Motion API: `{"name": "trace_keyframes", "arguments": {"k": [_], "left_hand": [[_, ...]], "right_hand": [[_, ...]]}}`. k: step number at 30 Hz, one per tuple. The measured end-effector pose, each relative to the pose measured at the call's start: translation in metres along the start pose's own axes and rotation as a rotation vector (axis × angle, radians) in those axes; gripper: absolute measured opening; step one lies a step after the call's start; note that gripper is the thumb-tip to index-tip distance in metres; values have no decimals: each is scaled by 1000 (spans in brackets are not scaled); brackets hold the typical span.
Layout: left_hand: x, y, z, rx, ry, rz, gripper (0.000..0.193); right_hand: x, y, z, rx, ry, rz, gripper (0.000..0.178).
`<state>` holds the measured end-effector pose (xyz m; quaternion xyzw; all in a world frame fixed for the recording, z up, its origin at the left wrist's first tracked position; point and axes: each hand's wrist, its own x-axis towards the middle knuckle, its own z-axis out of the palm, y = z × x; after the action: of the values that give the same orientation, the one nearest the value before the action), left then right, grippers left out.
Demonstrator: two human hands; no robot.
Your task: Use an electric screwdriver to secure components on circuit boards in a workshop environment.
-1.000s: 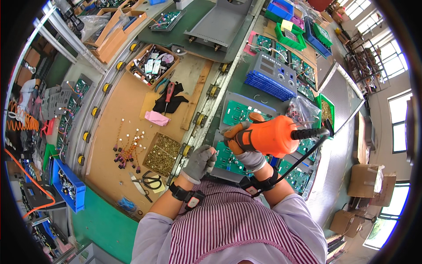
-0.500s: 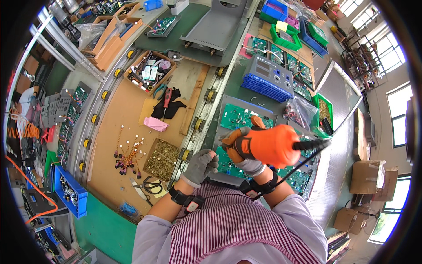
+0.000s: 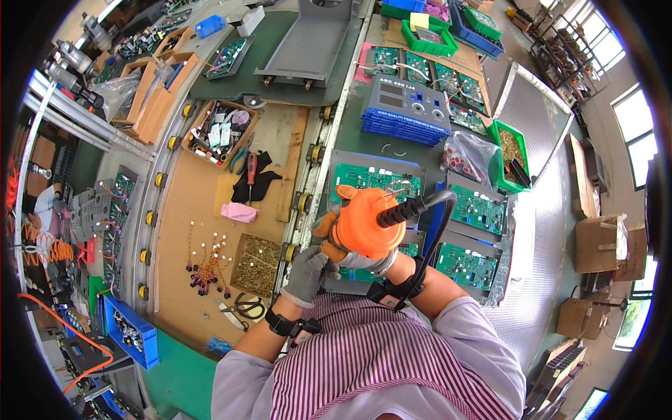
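Note:
My right hand (image 3: 326, 225), in an orange and grey glove, is wrapped round an orange electric screwdriver (image 3: 365, 225). Its black-corded back end faces up, and its tip is hidden underneath. Close against it, my left hand (image 3: 305, 276) in a grey glove has its fingers pinched together; whatever they hold is too small or hidden to make out. Beneath and beyond the screwdriver lie green circuit boards on grey panels, one of them a far board (image 3: 378, 180). A right-hand board (image 3: 465, 266) lies beside my right forearm.
Left of my hands is a box of small brass-coloured screws (image 3: 257, 266), with scissors (image 3: 248, 306) and bundled wires (image 3: 208, 269) nearby. A roller rail (image 3: 302, 203) runs between. Farther off are stacked blue-grey panels (image 3: 406, 112), a bag of red parts (image 3: 467, 157) and a green bin (image 3: 511, 150).
The screwdriver has swung from lying sideways to standing more upright and come left, up against my left hand. The whole view has shifted slightly.

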<state>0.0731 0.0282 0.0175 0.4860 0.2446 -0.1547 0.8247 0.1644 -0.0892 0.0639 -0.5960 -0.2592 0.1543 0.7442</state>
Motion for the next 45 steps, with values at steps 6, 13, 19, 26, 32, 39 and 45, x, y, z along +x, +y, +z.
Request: {"name": "trace_keyframes", "arguments": {"k": [6,13,19,26,32,39,45], "left_hand": [[12,-7,-1,108,42,221,17],[7,10,12,-250,-26,-5,15],[28,20,53,-207,-297,-48,20],[47,11,91,-127,-372,-114,18],[61,3,117,-93,-376,-190,18],[63,3,134,-7,-280,-168,16],[67,2,132,35,-287,-154,17]], "right_hand": [[6,-37,-13,132,-99,231,61],[-17,-67,-22,322,114,-333,59],[-35,-96,-37,219,287,-365,39],[-65,-99,-77,116,462,-402,34],[-76,-100,-109,242,351,-404,40],[-80,-98,-127,314,372,-404,41],[-76,-90,-134,390,320,-401,42]]}}
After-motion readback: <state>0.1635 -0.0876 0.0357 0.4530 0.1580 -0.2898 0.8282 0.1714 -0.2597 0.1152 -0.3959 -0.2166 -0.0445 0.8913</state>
